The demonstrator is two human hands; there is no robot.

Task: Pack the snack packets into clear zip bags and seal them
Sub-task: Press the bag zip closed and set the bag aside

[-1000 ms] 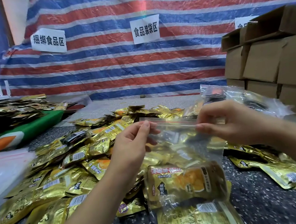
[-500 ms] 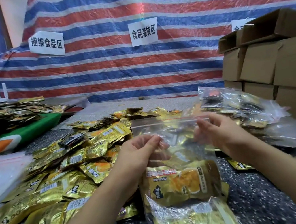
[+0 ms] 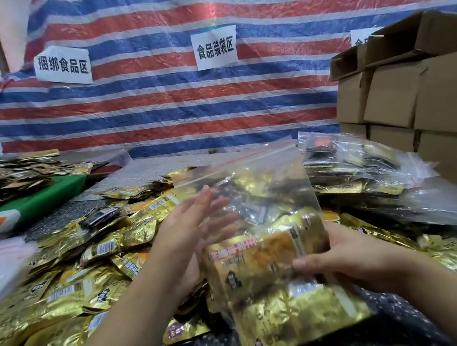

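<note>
Two hands on it: our right hand (image 3: pixel 350 261) pinched the floppy, slick zip bag (image 3: pixel 261 221) at its packet-heavy bottom, left hand (image 3: pixel 192 234) open flat against it.

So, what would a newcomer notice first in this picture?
First, the clear zip bag in the middle, with gold packets in it, held at its lower part by the right hand while the left hand lies open beside it. Next, the heap of loose gold packets spread over the table on the left. Behind stand a striped tarp and, on the right, stacked cardboard boxes.
</note>
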